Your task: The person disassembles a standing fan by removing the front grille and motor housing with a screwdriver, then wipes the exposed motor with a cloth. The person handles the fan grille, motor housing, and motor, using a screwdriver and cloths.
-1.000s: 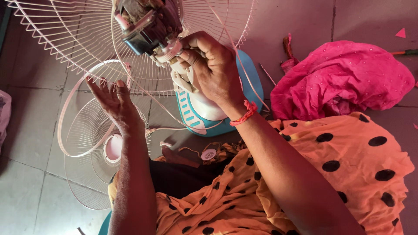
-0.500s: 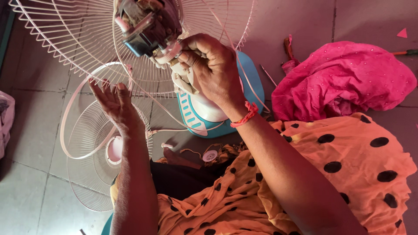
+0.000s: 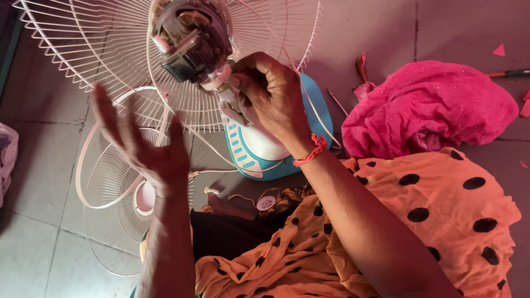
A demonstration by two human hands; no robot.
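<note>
Where the wire guard [image 3: 99,66] meets the blue-and-white fan base [image 3: 259,149]: bare, grimy fan motor [image 3: 190,44], right hand [image 3: 270,96] clenched on its neck; left hand [image 3: 141,146] below-left, blurred, fingers spread, holding nothing.

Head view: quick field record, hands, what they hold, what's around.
left hand: open, blurred, holds nothing, raised in front of the wire guard
right hand: grips the fan neck just below the exposed motor
fan base: white and teal, on the floor
loose guard: lying flat on tiles
pink cloth: bunched, at the right
</note>
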